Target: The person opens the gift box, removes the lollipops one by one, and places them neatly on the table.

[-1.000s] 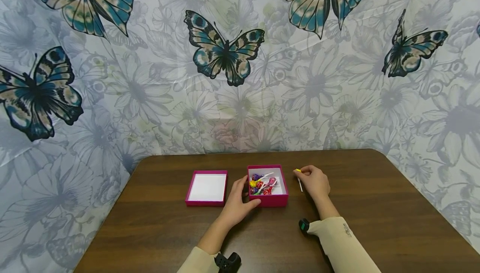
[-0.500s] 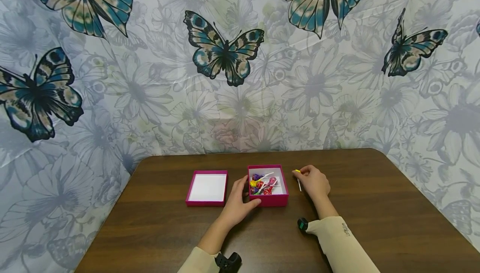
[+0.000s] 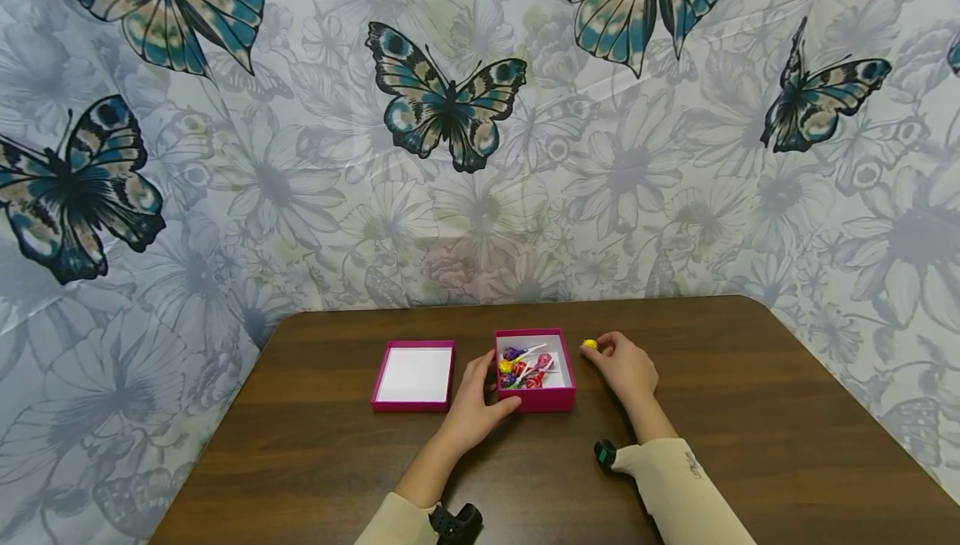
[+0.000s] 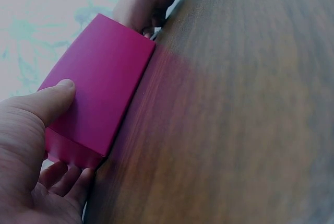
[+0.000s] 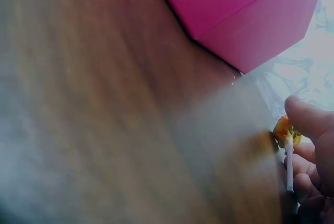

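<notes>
the pink box (image 3: 549,401) is held at its near left corner by the left hand (image 3: 474,412), with the thumb laid on the front wall and the fingers set against the left side. a yellow lollipop (image 3: 590,344) is pinched in the fingertips of the right hand (image 3: 628,368), just right of the box, in which wrapped lollipops (image 3: 535,381) are heaped; a white-lined lid (image 3: 412,374) is seen on the table (image 3: 337,462), left of the left hand.
</notes>
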`<state>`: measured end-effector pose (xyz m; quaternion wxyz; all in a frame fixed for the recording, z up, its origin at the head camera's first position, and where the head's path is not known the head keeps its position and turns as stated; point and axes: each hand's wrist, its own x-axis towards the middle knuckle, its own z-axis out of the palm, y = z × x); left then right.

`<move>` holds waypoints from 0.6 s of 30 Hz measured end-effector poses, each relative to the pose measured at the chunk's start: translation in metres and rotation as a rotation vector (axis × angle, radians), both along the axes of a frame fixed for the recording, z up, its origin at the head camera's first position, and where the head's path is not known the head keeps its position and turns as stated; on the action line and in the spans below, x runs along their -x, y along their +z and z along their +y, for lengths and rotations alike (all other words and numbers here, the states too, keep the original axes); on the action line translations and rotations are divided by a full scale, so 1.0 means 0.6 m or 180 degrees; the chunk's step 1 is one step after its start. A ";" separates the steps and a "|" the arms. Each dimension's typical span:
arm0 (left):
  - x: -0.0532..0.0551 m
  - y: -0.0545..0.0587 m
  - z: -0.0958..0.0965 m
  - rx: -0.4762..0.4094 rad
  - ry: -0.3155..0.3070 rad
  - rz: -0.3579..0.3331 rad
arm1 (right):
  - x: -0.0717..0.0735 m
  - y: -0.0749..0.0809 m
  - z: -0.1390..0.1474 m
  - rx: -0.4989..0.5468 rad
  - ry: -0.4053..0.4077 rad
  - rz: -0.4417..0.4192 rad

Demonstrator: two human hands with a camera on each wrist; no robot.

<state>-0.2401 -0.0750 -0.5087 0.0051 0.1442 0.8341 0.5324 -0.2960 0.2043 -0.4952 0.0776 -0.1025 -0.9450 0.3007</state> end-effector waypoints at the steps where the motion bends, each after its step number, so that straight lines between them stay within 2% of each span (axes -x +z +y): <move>1: 0.000 0.000 0.000 0.0004 0.0004 0.0000 | -0.001 0.000 -0.001 -0.0005 0.0017 -0.0006; 18: -0.002 0.000 -0.002 0.0041 -0.0014 0.0072 | -0.021 0.000 -0.009 -0.0087 0.0293 0.0063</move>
